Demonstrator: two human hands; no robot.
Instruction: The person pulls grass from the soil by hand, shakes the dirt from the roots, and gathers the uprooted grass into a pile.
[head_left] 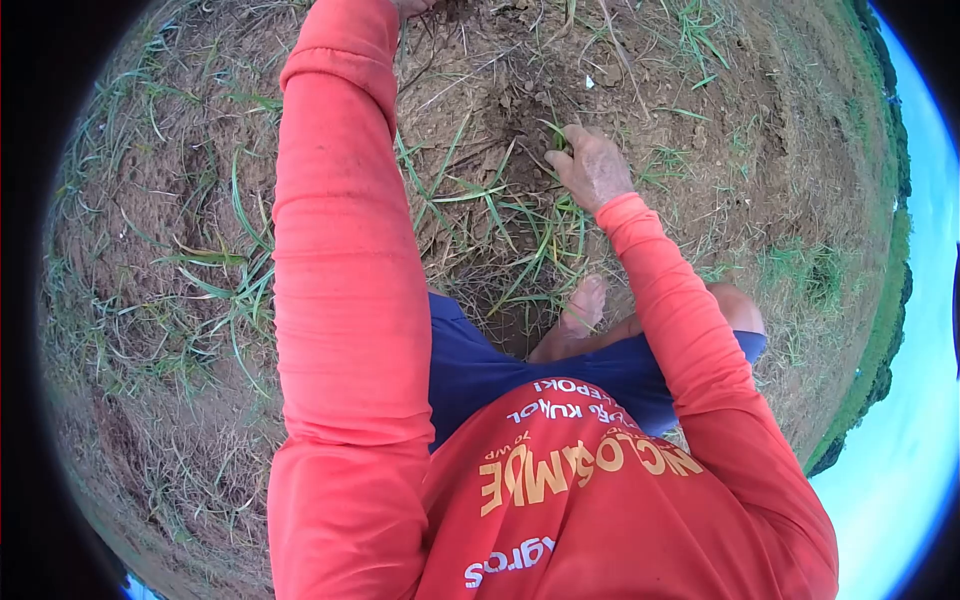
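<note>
Left hand [413,6] cropped, right hand [592,168] half curled

The left hand is mostly hidden past the far edge; its grip cannot be told. The right hand's hold is unclear, just beyond a grass tuft [545,242]. Open, sparsely grassed soil [735,150] lies to its right.

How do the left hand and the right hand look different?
The right hand shows almost whole, but the left hand is mostly cut off by the picture's top edge. The right hand is nearer the bare foot; the left hand reaches farther away. The right hand's bent fingers show beside green grass, while the left hand's fingers are too hidden to tell. Both come out of long red sleeves.
</note>
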